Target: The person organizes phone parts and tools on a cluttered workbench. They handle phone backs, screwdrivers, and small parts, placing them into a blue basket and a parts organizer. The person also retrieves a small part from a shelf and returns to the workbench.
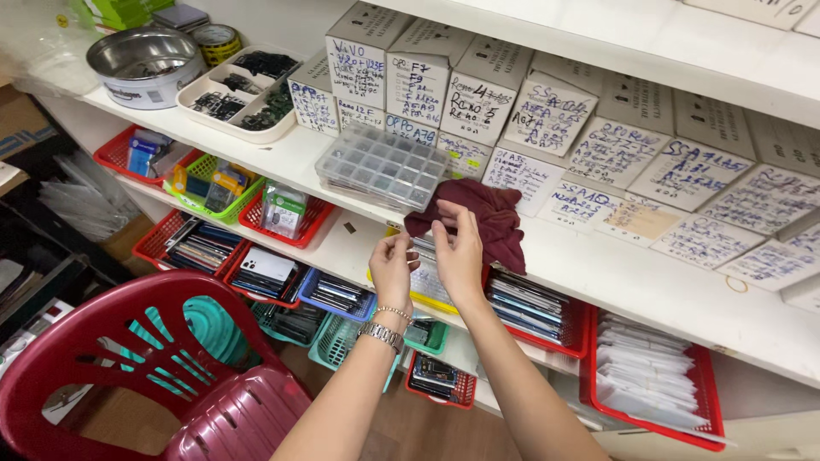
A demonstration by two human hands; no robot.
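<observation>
A long white shelf [598,273] holds rows of white boxes [547,111] with writing on them. Below it sit red baskets [653,384] full of flat packs. A big red chair [128,367] stands on the left. A clear box [380,166] with many little holes sits on the shelf. A dark red cloth [478,218] lies beside it. The right hand [459,256] pinches the cloth's edge. The left hand [393,269] is closed around something small I cannot make out. The cloth has not been lifted yet.

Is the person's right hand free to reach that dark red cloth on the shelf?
Probably yes. The right hand is already just below the dark red cloth, fingers at its edge, and nothing lies between them; the clear compartment box sits off to the side.
</observation>
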